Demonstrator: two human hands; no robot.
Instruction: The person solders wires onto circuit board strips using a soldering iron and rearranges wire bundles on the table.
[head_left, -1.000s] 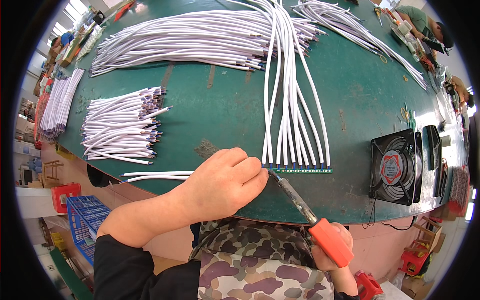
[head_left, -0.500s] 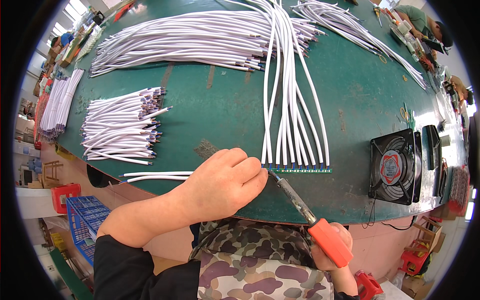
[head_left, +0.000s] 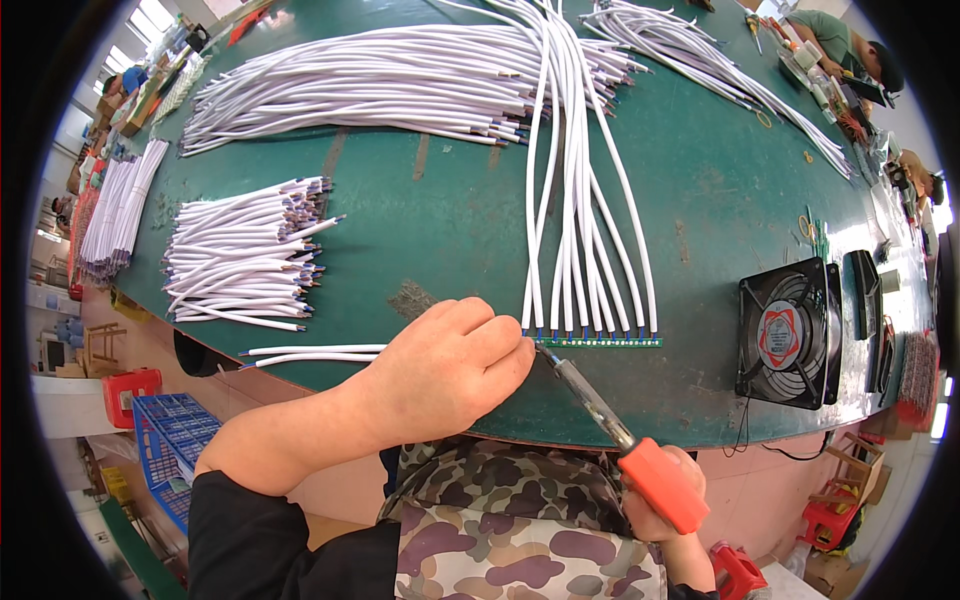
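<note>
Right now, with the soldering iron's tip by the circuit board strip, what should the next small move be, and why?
Perhaps the right hand should ease the soldering iron slightly back: its tip sits at or very near the left end of the green circuit board strip, close to the fingertips of the left hand, so more room could lower the burn risk.

Electronics assembly workshop: broad green bench (head_left: 700,220) bearing piled long white cables (head_left: 360,85), square black fan (head_left: 785,335); red-handled metal soldering iron (head_left: 662,483); other people (head_left: 828,38) nearby.
</note>
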